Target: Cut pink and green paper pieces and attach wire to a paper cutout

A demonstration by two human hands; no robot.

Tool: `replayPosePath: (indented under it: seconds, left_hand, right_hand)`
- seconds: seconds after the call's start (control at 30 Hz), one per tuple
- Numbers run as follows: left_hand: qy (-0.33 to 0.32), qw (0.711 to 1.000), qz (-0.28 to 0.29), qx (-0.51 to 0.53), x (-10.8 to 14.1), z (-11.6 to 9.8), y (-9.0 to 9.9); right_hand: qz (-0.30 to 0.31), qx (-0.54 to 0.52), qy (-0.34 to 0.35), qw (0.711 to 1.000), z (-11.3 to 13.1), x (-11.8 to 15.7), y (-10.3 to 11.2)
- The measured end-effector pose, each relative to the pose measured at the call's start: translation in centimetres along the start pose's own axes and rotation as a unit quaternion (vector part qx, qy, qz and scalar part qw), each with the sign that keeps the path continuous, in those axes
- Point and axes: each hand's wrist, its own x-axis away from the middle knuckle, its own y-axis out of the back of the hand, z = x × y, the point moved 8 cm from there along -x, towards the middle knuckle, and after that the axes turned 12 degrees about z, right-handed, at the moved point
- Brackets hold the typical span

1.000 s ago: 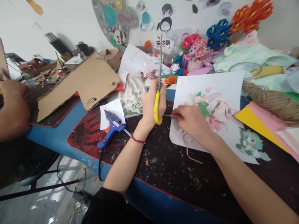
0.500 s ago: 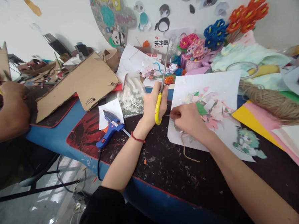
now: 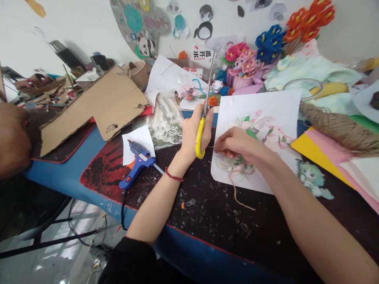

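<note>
The left hand [image 3: 193, 135] clasps yellow-handled metal scissors [image 3: 200, 140], blades between twelve and one o'clock, while at its four o'clock the right hand [image 3: 238, 144] pinches a thin pale strand [image 3: 210, 147] over a white paper sheet [image 3: 254, 102].

A thin, dark red bracelet [image 3: 174, 175] circles the left wrist, towards seven o'clock from the bare left hand [image 3: 189, 133]. Farther that way sits a plain black sleeve [image 3: 129, 268]. At five o'clock, the right forearm [image 3: 303, 212] is bare, as is the right hand [image 3: 236, 144].
</note>
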Motion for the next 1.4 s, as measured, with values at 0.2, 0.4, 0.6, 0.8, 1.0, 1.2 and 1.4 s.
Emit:
replayPosePath:
  seconds: [0.2,0.4,0.6,0.8,1.0,1.2,1.4]
  left_hand:
    - [0.013,1.0,0.003,0.025,-0.1,0.7,-0.1]
    - [0.017,0.999,0.0,0.033,-0.1,1.1,-0.2]
    - [0.018,0.999,-0.006,0.035,0.0,0.7,0.2]
    - [0.036,0.996,-0.057,0.052,0.1,0.9,2.1]
    - [0.026,0.992,-0.118,0.045,0.2,1.1,3.5]
    - [0.016,0.99,-0.134,0.036,0.2,1.0,3.9]
    - [0.015,0.991,-0.131,0.036,0.2,1.0,4.0]
  right_hand:
    - [0.038,-0.018,-0.003,0.999,0.1,-0.1,-0.1]
    - [0.084,-0.024,-0.002,0.996,-0.1,-0.1,-0.3]
    - [0.093,-0.003,0.044,0.995,0.9,0.4,-0.6]
    - [0.031,0.026,0.075,0.996,1.3,0.6,0.0]
    - [-0.071,0.097,0.146,0.982,3.2,2.2,1.2]
    - [-0.101,0.11,0.148,0.978,3.4,2.7,1.4]
    - [-0.069,0.104,0.117,0.985,2.2,1.8,0.9]
